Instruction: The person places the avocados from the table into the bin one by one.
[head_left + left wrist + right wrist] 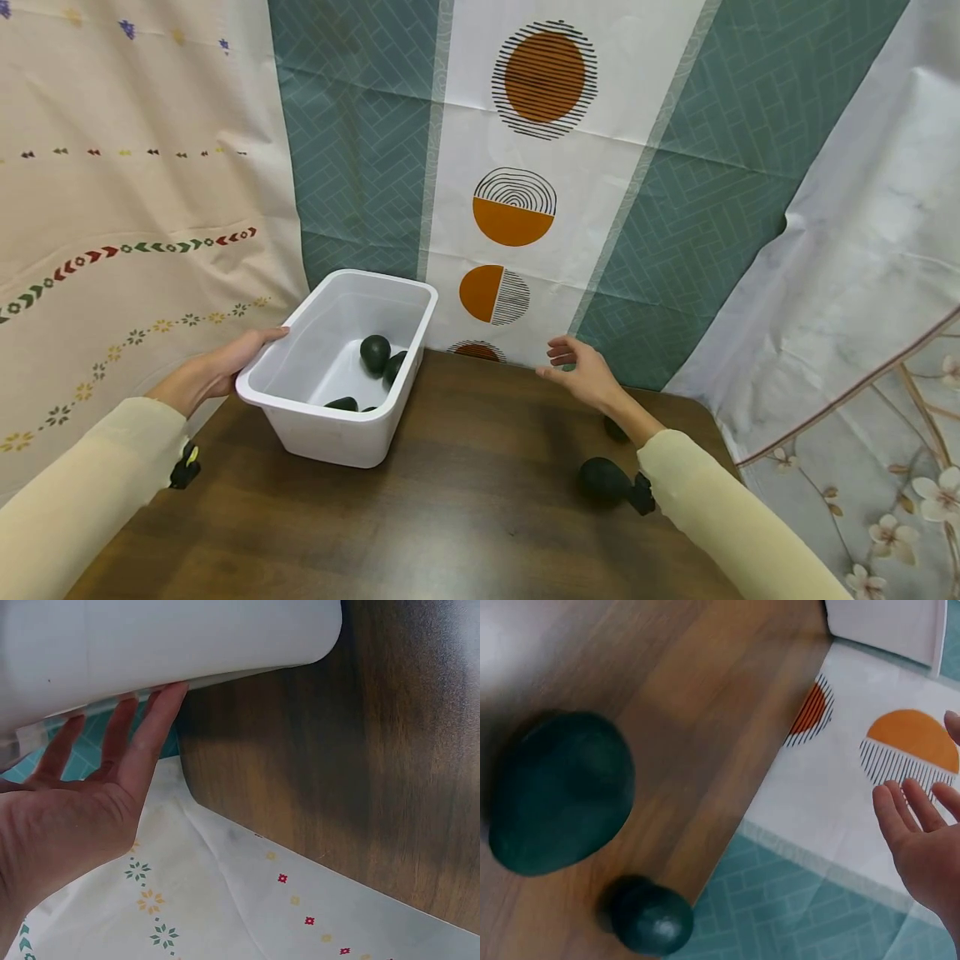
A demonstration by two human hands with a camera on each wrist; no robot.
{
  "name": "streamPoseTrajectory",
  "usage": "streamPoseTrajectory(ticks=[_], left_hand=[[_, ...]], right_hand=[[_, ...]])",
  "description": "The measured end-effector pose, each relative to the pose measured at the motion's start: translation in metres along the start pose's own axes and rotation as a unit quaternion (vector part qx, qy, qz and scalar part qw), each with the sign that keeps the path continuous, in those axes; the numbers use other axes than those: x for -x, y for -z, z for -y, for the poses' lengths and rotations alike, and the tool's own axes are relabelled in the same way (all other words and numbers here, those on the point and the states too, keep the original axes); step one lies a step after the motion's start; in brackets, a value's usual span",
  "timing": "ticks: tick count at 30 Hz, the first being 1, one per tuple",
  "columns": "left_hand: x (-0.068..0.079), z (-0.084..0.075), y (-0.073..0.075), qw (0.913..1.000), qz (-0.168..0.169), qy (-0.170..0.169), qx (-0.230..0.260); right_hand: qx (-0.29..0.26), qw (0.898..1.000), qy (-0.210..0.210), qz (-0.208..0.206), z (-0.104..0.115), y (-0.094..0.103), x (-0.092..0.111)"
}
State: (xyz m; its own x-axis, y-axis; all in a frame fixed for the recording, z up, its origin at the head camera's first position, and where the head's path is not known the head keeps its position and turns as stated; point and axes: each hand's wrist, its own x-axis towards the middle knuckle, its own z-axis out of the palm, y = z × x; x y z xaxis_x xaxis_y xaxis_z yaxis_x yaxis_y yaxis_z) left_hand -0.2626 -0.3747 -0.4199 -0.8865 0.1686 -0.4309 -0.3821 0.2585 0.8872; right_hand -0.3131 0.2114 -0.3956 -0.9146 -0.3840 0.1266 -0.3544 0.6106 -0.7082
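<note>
A white plastic bin [318, 425] stands on the left of the table, several dark green avocados [375, 354] lying in it. My left hand [236, 358] holds the bin by its left rim. In the left wrist view the fingers [154, 724] reach up under the rim against the outer wall. Over the right side of the table hovers my right hand [585, 375], empty, its fingers apart and loosely bent. Below its wrist an avocado [602, 481] lies on the wood; another avocado [615, 430] is partly hidden behind the forearm.
The brown wooden table [465, 500] ends at the back against a hanging cloth [360, 167] with teal and white bands. A cream patterned cloth [135, 208] hangs on the left, a pale floral cloth [847, 358] on the right.
</note>
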Motion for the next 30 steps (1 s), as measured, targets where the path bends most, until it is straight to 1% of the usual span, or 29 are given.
streamPoseTrajectory(ticks=[5,11,18,22,30], left_hand=[[0.001,0.000,0.000,1.0000,0.003,-0.001,0.002],[0.002,0.000,-0.002,1.0000,0.005,-0.007,0.002],[0.002,0.000,-0.004,0.9999,0.003,-0.014,0.001],[0.002,-0.001,-0.005,0.9998,0.003,-0.017,-0.002],[0.003,0.000,-0.005,0.9998,0.005,-0.019,-0.007]], right_hand=[[0.006,1.000,-0.008,-0.004,-0.010,0.007,0.003],[0.034,0.999,-0.013,-0.003,-0.018,0.014,0.007],[0.051,0.998,-0.026,-0.019,-0.031,0.026,0.011],[0.076,0.996,-0.032,-0.020,-0.039,0.031,0.015],[0.090,0.994,-0.050,-0.025,-0.055,0.038,0.023]])
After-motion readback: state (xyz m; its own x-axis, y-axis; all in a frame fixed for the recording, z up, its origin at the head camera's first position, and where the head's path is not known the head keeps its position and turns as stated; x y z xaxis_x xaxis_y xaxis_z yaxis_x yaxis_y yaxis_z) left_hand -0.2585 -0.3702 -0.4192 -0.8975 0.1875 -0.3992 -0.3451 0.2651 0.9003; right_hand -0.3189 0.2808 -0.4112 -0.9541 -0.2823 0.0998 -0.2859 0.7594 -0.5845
